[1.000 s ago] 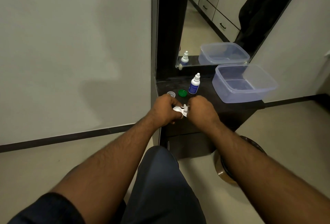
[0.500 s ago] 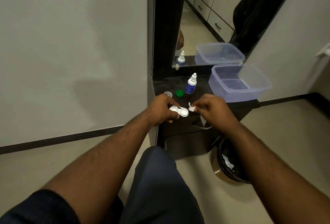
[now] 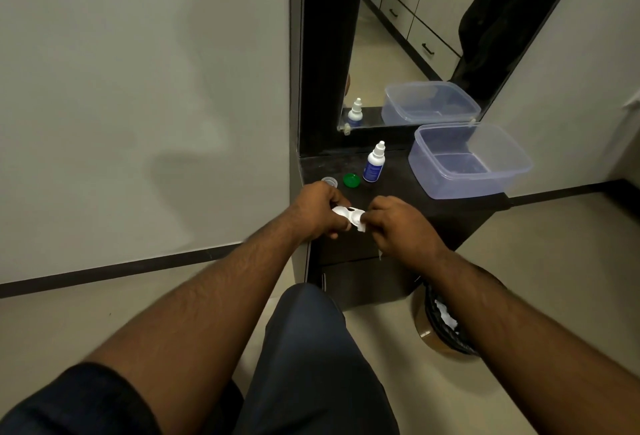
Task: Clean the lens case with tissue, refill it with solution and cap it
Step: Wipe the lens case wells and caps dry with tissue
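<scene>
Two hands, lens case, tissue

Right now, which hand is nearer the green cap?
Left. The left hand sits just below the green cap; the right hand is further off, toward the right.

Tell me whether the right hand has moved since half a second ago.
Yes. The right hand has closed in leftward on the lens case, judged against the solution bottle on the cabinet.

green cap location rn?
Head view: green cap lies on the dark cabinet top, between the clear cap and the solution bottle.
</scene>
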`<state>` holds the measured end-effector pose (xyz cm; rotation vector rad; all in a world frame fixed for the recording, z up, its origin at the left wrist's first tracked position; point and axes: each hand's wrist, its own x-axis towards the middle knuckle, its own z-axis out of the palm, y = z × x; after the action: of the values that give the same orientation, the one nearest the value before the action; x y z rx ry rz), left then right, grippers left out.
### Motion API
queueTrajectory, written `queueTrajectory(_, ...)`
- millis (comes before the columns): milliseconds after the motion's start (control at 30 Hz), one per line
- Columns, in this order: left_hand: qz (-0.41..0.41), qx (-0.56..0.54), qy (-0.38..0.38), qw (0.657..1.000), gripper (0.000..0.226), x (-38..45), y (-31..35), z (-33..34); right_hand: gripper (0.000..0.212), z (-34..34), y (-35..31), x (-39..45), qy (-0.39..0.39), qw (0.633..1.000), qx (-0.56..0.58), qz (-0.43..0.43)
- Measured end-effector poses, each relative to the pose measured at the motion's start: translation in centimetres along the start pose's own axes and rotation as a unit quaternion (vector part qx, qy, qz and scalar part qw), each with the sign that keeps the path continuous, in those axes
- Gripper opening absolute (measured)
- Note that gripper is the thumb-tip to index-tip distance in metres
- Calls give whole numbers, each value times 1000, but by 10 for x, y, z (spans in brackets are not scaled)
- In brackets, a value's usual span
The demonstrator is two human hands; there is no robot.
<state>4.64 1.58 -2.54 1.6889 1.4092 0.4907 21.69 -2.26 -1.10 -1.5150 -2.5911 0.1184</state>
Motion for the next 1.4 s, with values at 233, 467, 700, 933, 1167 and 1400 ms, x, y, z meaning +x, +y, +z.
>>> queueTrajectory(233, 16, 19, 21, 999, 29, -1, -1, 2, 21, 12, -25, 14, 56, 976, 99, 186)
queueTrajectory(467, 45, 48, 43, 997, 26, -6, -2, 1, 17, 16, -39, 35, 97, 897, 219, 371)
queueTrajectory(700, 53, 39, 69, 995, 20, -6, -6, 5, 8, 23, -40, 42, 141, 814, 317, 465)
queueTrajectory(933, 38, 6, 52, 998, 29, -5, -6, 6, 5, 5, -11, 25, 206, 792, 462, 342)
queueTrajectory(1167, 36, -22, 26, 999, 29, -8, -3, 2, 29, -28, 21, 34, -76, 992, -24, -103)
queueTrajectory(1400, 25, -27, 19, 999, 24, -8, -2, 0, 31, -42, 10, 53, -143, 923, -200, -296)
